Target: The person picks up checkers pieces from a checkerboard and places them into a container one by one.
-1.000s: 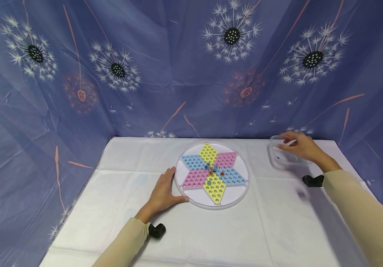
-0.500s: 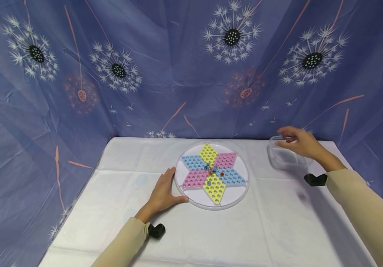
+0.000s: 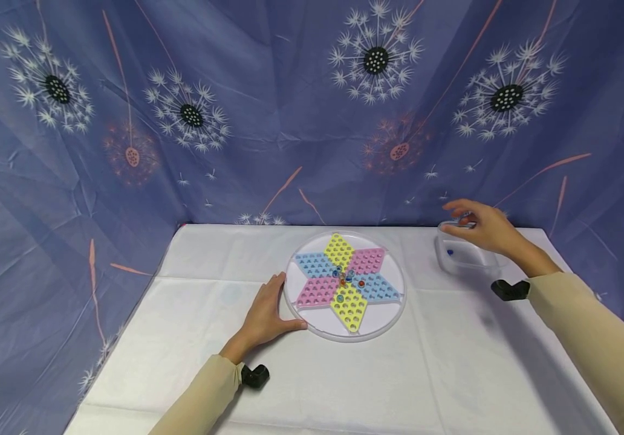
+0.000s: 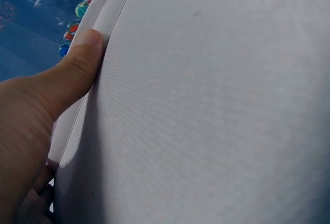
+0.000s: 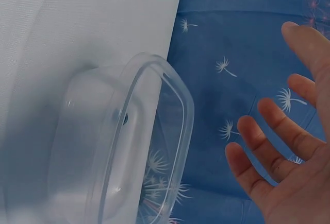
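Note:
A round white Chinese checkers board lies on the table, with a pink, yellow and blue star of holes. Several glass marbles sit around its centre. At the board's left rim, my left hand rests with thumb and fingers spread along the edge; in the left wrist view the thumb presses the rim. My right hand hovers over a clear plastic tub, fingers apart. One dark blue marble is inside the tub. In the right wrist view the fingers hold nothing.
A white cloth covers the table. Behind it hangs a blue curtain with dandelion prints, close to the tub and the table's back edge. Black wrist cameras sit at both sleeves.
My right hand has lifted from inside the tub and shifted slightly left, its fingers now farther apart. The dark blue marble shows in the tub again. My left hand and the board stay still.

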`<action>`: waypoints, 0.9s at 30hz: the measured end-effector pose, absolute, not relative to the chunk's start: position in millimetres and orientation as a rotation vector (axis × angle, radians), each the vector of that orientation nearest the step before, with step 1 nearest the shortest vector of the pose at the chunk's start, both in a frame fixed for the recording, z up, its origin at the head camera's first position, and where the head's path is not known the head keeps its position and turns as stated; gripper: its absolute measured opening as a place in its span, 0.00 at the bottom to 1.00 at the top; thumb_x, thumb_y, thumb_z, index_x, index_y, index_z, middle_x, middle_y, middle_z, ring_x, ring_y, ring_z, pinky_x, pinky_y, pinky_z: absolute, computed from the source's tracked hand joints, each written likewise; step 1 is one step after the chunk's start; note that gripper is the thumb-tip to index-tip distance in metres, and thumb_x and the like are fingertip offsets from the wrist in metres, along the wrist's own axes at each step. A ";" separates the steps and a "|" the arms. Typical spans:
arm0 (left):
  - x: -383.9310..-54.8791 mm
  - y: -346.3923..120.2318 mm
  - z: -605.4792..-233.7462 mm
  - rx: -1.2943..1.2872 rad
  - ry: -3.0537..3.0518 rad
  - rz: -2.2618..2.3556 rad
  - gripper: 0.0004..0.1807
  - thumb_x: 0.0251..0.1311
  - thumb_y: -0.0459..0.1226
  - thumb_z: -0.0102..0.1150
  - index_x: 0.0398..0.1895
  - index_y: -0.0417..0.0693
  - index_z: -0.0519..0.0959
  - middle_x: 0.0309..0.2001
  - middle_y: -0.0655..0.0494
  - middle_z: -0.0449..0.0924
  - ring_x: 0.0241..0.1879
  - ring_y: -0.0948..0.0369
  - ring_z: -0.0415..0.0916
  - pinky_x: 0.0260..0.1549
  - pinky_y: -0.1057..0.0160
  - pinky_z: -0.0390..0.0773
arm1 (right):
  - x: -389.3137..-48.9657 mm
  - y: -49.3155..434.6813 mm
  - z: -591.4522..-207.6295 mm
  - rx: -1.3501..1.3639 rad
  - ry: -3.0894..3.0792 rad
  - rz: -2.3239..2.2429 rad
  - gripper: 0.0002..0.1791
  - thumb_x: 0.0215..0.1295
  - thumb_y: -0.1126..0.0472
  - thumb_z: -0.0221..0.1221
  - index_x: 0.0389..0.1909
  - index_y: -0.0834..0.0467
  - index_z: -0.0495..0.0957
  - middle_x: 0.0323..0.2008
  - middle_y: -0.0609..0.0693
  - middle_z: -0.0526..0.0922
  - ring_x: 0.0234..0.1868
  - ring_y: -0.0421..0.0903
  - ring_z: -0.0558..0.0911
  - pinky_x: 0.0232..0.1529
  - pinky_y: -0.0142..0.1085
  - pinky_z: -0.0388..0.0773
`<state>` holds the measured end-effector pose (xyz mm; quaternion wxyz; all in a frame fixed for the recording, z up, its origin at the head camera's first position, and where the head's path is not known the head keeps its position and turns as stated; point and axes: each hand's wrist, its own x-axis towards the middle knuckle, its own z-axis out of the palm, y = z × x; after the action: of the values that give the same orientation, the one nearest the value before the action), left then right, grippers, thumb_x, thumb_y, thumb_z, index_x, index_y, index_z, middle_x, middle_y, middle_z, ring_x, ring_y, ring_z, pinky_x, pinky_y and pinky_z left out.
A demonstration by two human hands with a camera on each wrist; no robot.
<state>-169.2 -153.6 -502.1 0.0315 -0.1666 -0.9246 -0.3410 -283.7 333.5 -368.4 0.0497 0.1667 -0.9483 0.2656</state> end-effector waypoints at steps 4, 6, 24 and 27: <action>-169.3 -153.2 -501.8 -0.514 -2.848 -1.051 0.69 0.35 0.59 0.78 0.75 0.36 0.51 0.74 0.42 0.54 0.75 0.47 0.46 0.74 0.50 0.44 | -283.0 331.4 -366.6 0.510 -2.894 0.792 0.31 0.61 0.44 0.65 0.62 0.52 0.73 0.52 0.61 0.79 0.48 0.59 0.81 0.45 0.57 0.80; -169.3 -153.1 -502.0 -0.516 -2.846 -1.051 0.69 0.35 0.60 0.78 0.75 0.36 0.51 0.74 0.42 0.54 0.75 0.46 0.46 0.74 0.50 0.45 | -282.7 330.2 -366.1 0.516 -2.886 0.785 0.30 0.61 0.44 0.65 0.62 0.51 0.73 0.52 0.61 0.79 0.47 0.59 0.81 0.44 0.56 0.80; -168.8 -153.7 -503.3 -0.529 -2.825 -1.045 0.68 0.36 0.59 0.78 0.75 0.35 0.51 0.74 0.41 0.54 0.74 0.45 0.47 0.74 0.48 0.46 | -276.4 301.7 -362.1 0.649 -2.834 0.819 0.30 0.60 0.47 0.67 0.62 0.51 0.74 0.52 0.58 0.80 0.47 0.56 0.82 0.43 0.52 0.81; -169.3 -153.8 -503.6 -0.529 -2.822 -1.043 0.68 0.36 0.58 0.78 0.75 0.35 0.52 0.74 0.40 0.55 0.74 0.45 0.48 0.73 0.48 0.46 | -273.9 295.2 -362.1 0.686 -2.821 0.850 0.29 0.60 0.49 0.68 0.62 0.51 0.75 0.52 0.56 0.80 0.47 0.55 0.82 0.44 0.52 0.81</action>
<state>-169.3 -153.8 -503.6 0.0437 -0.1729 -0.9230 -0.3410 -273.9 295.2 -362.1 0.0583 0.2265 -0.9309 0.2804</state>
